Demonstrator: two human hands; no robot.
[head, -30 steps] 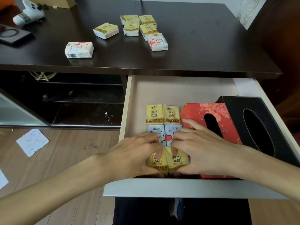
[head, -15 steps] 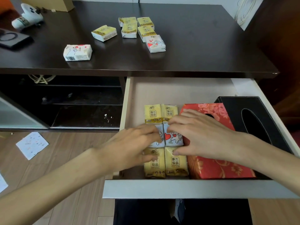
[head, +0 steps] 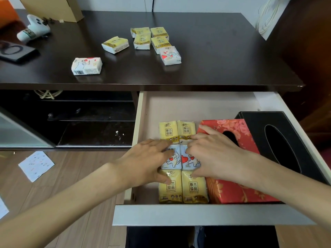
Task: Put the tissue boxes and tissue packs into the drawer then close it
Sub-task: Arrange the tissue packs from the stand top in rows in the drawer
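Note:
The open drawer (head: 197, 214) holds a black tissue box (head: 279, 140) on the right, with a red floral tissue box (head: 232, 192) beside it. Left of them lie two columns of packs: yellow packs in front (head: 194, 188), yellow packs behind (head: 176, 130), and two white heart-print packs (head: 186, 159) between. My left hand (head: 143, 161) grips the left white pack, thumb at its near edge. My right hand (head: 215, 154) grips the right one the same way. On the desk lie a white pack (head: 86, 66), a yellow pack (head: 115, 44), several yellow packs (head: 152, 37) and a heart-print pack (head: 170, 55).
The dark desk top (head: 223, 68) overhangs the drawer's back. At its far left sit a white toy (head: 33, 30), a black device (head: 15, 52) and a cardboard box (head: 52, 8). Dark shelves (head: 80, 122) lie left of the drawer. A paper sheet (head: 35, 165) is on the floor.
Both hands have moved back from the front yellow packs to the white heart-print packs in the middle row. The front yellow packs now lie uncovered.

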